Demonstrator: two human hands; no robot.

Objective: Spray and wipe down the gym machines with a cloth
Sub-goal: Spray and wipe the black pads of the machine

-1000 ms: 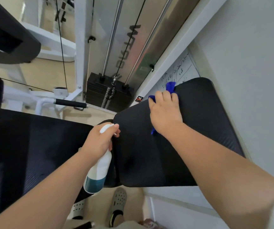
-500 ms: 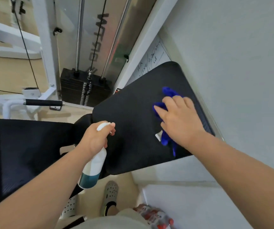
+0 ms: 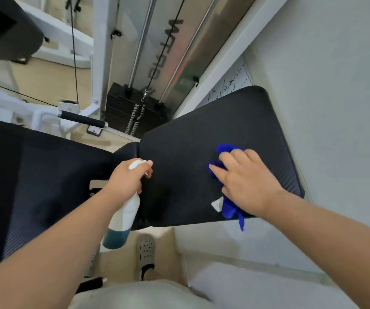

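Note:
A black padded seat (image 3: 190, 152) of a gym machine lies in the middle of the view, by the wall. My right hand (image 3: 246, 184) presses a crumpled blue cloth (image 3: 229, 208) flat onto the pad's near right part; a white tag shows at the cloth's edge. My left hand (image 3: 126, 179) grips a white spray bottle (image 3: 121, 219) with a teal bottom, nozzle up, at the pad's left edge. A second, larger black pad (image 3: 34, 175) stretches to the left.
Behind the pads stands a black weight stack (image 3: 130, 112) with steel guide rods and a cable in a white frame. A black-grip handle (image 3: 81, 119) sticks out at the left. A grey wall (image 3: 324, 85) runs along the right. My sandalled foot (image 3: 146, 253) stands below on the tan floor.
My right hand has dragged the blue cloth from the pad's far edge back to its near right part. The left hand keeps the bottle in the same spot.

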